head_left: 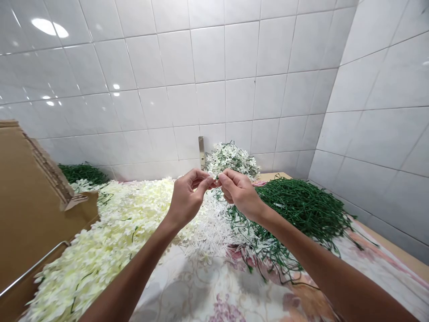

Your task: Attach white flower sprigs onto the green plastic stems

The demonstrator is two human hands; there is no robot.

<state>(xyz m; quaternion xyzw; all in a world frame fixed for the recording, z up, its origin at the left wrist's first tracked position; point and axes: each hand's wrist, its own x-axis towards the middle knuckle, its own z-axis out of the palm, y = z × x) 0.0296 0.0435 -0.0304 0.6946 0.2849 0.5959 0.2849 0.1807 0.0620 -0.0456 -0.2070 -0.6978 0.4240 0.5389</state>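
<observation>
Free space above artificial blossoms [110, 232], tiled wall [211, 76] ahead, cardboard [30, 192] left

Blossoms and stems lie on a cloth [187, 286].

Blossoms [110, 237] spread at 8 o'clock, stems [301, 210] at 3, a flower heap [231, 158] at 12 against the wall [208, 67], and a box [30, 179] stands at 9, beside the blossoms.

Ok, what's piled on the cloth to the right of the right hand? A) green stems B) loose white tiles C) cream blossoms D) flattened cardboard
A: the green stems lie heaped on the floral cloth to the right of the right hand, which pinches a small white blossom.
</observation>
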